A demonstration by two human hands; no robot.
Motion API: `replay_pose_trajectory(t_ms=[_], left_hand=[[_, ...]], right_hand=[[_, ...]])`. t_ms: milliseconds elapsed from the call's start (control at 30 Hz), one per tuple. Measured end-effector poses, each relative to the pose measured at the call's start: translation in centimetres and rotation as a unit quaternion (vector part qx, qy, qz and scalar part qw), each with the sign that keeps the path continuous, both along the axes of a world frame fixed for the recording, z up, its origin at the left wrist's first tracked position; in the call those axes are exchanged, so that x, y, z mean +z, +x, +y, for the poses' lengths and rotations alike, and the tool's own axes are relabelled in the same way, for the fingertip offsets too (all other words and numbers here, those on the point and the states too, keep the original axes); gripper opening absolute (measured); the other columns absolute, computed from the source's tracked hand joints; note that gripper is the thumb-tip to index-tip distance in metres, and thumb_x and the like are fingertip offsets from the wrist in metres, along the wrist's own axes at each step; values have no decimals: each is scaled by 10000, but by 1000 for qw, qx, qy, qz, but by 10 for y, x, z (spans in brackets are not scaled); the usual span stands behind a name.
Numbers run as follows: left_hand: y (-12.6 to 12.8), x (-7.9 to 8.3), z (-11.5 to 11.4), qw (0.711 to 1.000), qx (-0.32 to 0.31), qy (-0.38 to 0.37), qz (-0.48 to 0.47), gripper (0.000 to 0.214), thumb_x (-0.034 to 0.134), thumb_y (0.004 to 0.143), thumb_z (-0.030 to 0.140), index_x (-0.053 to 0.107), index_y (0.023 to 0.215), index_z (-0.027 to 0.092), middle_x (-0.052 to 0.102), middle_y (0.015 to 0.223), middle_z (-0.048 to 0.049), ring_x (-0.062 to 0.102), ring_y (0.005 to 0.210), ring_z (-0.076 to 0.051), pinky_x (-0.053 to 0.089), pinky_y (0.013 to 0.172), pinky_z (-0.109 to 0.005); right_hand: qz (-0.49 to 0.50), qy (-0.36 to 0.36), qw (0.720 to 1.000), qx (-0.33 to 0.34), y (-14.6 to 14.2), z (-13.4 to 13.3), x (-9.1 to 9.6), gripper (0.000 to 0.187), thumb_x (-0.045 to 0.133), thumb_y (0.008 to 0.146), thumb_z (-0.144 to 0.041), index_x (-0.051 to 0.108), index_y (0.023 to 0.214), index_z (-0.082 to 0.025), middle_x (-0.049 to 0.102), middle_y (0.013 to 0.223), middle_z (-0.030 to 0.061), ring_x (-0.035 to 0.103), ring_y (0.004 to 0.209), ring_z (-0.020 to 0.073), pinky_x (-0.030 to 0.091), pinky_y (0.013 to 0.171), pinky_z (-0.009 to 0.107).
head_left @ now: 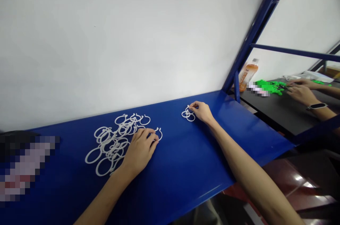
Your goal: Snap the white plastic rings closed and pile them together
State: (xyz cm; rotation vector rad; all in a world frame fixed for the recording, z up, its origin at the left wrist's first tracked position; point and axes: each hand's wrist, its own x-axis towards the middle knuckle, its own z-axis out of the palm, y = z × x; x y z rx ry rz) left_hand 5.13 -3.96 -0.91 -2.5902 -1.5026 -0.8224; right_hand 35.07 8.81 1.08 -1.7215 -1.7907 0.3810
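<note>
A heap of several white plastic rings lies on the blue shelf at the left. My left hand rests at the heap's right edge, fingers curled and pinching one white ring. Farther right, my right hand has its fingertips pinched on a small cluster of white rings lying on the shelf. Both forearms reach in from the bottom of the view.
A white wall stands behind the shelf. A blue upright post rises at the right. Beyond it, another person's hands work among green parts on a dark table, beside an orange bottle. The shelf's front edge drops off at lower right.
</note>
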Motion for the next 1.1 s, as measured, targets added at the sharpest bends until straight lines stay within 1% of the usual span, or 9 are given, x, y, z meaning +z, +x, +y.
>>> replay_pose_trajectory(t_ms=[133,233,400,467,567,700,833,967,1100], left_hand=[[3,-2,-1,1000,21,-21,-6,162,554,942,289,672,1036,231,647,1159,-61,559,1092,-251,468,986,-449],[3,-6,0,998,61,-26,1,324,574,934,366,629,1212,209,642,1222,-84,549,1155,-282,453,1008,-471],[1,-11,1,996,87,-15,15,377,536,954,412,617,1252,196,686,1175,-95,576,1130,-296,461,972,-479],[2,-9,1,996,85,-1,11,357,543,952,408,622,1228,196,696,1141,-92,591,1104,-292,466,959,-473],[4,-4,0,996,83,33,3,368,580,933,422,605,1217,190,692,1109,-91,604,1073,-292,470,951,-469],[6,0,-3,993,84,81,-18,396,607,917,445,574,1218,189,675,1068,-91,608,1045,-290,473,948,-474],[10,3,-8,993,57,94,-53,405,632,906,433,544,1222,195,663,1057,-81,613,1033,-275,483,946,-467],[13,9,-11,987,28,44,-150,238,581,942,364,552,1134,227,671,971,-30,637,978,-218,520,900,-402],[9,15,-6,977,42,10,-208,194,576,946,353,604,1095,231,686,882,-4,661,893,-195,537,856,-376]], right_hand=[[-8,-26,1000,3,0,2,-3,128,637,884,-194,762,865,-214,778,894,7,705,838,146,467,733,209],[-21,-21,1000,-6,-1,1,-1,154,613,900,-208,766,884,-209,773,899,23,699,846,161,466,740,223],[-57,40,997,-18,-11,-11,8,200,570,946,-274,745,971,-180,724,1033,101,622,1008,233,444,907,322],[-61,81,995,22,-22,-21,13,201,561,967,-295,729,996,-189,711,1053,91,588,1039,235,422,954,342],[-32,118,980,158,-44,-41,19,209,556,988,-329,719,978,-199,722,974,59,601,944,208,442,901,328],[44,7,943,331,-74,-70,17,224,564,990,-372,704,985,-196,736,896,25,648,771,150,469,742,265],[93,-50,928,356,-90,-87,9,155,564,989,-295,663,998,-177,714,768,-7,631,656,116,450,652,227],[73,9,932,354,-91,-88,7,133,530,988,-211,658,991,-173,708,824,11,623,690,118,450,666,230],[42,67,917,391,-88,-87,9,150,517,998,-205,657,1036,-170,699,956,50,635,794,139,480,744,254]])
